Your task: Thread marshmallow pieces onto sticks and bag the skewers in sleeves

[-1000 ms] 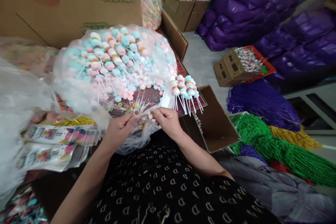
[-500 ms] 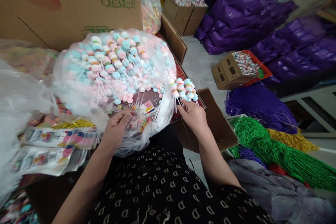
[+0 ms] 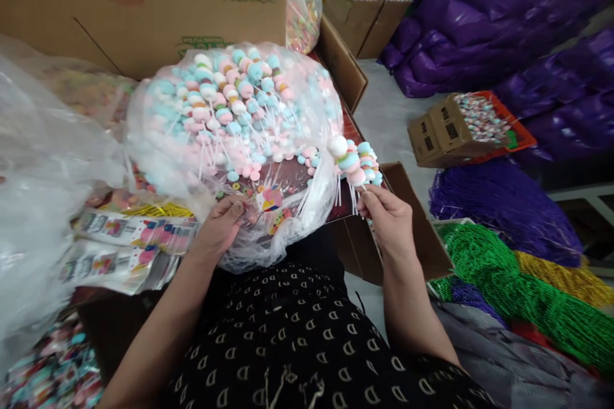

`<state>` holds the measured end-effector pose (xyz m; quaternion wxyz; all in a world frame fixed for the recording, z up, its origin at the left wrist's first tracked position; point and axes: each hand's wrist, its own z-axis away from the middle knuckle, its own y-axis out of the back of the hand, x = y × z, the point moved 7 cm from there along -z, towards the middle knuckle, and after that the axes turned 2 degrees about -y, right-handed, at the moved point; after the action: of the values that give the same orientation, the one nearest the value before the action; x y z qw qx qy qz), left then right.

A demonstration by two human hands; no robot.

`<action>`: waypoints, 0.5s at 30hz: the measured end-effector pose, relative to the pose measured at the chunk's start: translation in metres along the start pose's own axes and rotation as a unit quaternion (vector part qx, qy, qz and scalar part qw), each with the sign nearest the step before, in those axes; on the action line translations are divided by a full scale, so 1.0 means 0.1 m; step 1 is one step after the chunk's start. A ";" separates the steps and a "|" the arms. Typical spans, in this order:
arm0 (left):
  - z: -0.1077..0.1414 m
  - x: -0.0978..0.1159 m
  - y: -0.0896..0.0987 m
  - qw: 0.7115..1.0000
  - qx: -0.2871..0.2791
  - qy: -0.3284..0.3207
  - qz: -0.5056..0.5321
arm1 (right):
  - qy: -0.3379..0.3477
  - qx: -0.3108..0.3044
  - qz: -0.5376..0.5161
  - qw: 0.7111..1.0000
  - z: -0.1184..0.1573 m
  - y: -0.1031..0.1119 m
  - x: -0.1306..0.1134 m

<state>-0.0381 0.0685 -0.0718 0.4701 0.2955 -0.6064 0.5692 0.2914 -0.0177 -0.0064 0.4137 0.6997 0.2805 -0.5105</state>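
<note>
Purple sacks (image 3: 484, 25) and cardboard boxes (image 3: 144, 6) fill the background behind a clear plastic bag (image 3: 254, 252) already packed with pastel candy sticks (image 3: 215, 108). The left hand (image 3: 218, 227) pinches the bag's edge, while the right hand (image 3: 388, 220) grips one candy bunch (image 3: 355, 160) outside it, just beside the bag.

purple plastic sacks (image 3: 484, 32) | green bead strands (image 3: 522, 294) | purple bead strands (image 3: 503, 211) | large cardboard carton (image 3: 144, 6)
</note>
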 end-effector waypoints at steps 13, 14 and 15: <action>0.01 -0.04 0.08 1.000 0.009 0.007 -0.030 | 0.119 -0.163 0.082 0.976 0.11 -0.21 -0.31; 0.01 -0.03 0.08 0.999 0.006 0.005 -0.032 | 0.123 -0.166 0.094 0.974 0.11 -0.20 -0.31; 0.01 -0.01 0.08 0.999 -0.001 0.001 -0.036 | 0.127 -0.166 0.103 0.972 0.10 -0.19 -0.31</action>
<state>-0.0445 0.0690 -0.0759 0.4909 0.3160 -0.5955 0.5518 0.2611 -0.0160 0.0155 0.5356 0.7053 0.3384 -0.3180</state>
